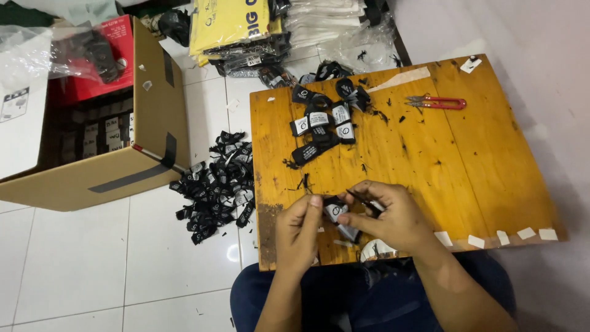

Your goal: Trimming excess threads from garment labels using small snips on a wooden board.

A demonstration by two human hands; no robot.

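Both hands are meeting over the near edge of the board (467, 184). The left hand (299, 230) is pinching a black label (335, 211) with thumb and forefinger; the right hand (387, 212) is gripping dark snips (364, 200) beside the label.

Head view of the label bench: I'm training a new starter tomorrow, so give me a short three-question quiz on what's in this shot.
1. True or false: the red-handled snips are in the right hand.
2. Where does the biggest heap of black labels lie: A on the wooden board, B on the floor tiles between the cardboard box and the board, C inside the box?
3. What do the left hand and right hand pinch together?

Key: 1 false, they lie apart on the board's far side. 2 B. 3 A small black label with a white patch, held just above the board's near edge.
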